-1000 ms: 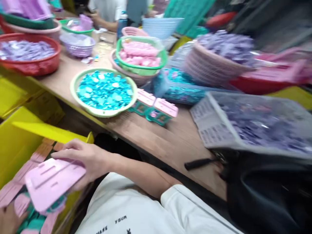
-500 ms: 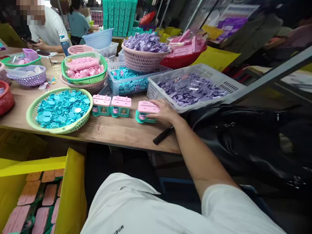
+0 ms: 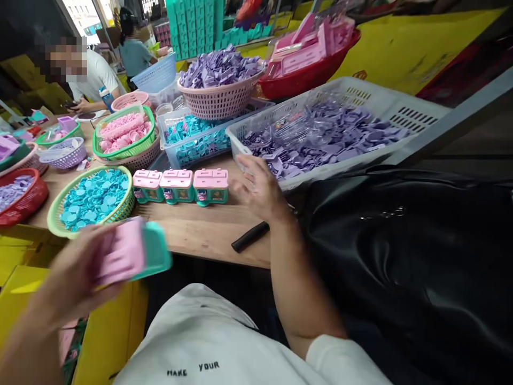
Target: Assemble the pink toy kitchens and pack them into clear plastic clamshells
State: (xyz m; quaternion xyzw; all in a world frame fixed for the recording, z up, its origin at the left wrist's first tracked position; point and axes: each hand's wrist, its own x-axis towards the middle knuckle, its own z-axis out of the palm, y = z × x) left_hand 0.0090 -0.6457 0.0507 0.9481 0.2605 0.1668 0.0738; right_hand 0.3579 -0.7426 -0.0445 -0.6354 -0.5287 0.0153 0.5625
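My left hand (image 3: 76,272) grips a toy box with a pink lid and teal body (image 3: 124,251), raised near the table's front edge and blurred by motion. Three similar pink-lidded toy boxes (image 3: 176,184) stand in a row on the table. Just right of that row, my right hand (image 3: 258,187) is raised with its fingers apart and nothing in it. A black handle (image 3: 250,237) lies on the wood below my right wrist.
A green basket of turquoise discs (image 3: 130,200) stands left of the row. Behind are a white crate of purple parts (image 3: 236,141) and a pink basket (image 3: 216,101). A black bag (image 3: 401,267) fills the right. Yellow cartons (image 3: 120,326) stand lower left. Another person (image 3: 100,72) sits at the far left.
My left hand has come into view with a toy box. The rightmost box now stands against the other two, and my right hand has let go of it. The view has shifted.
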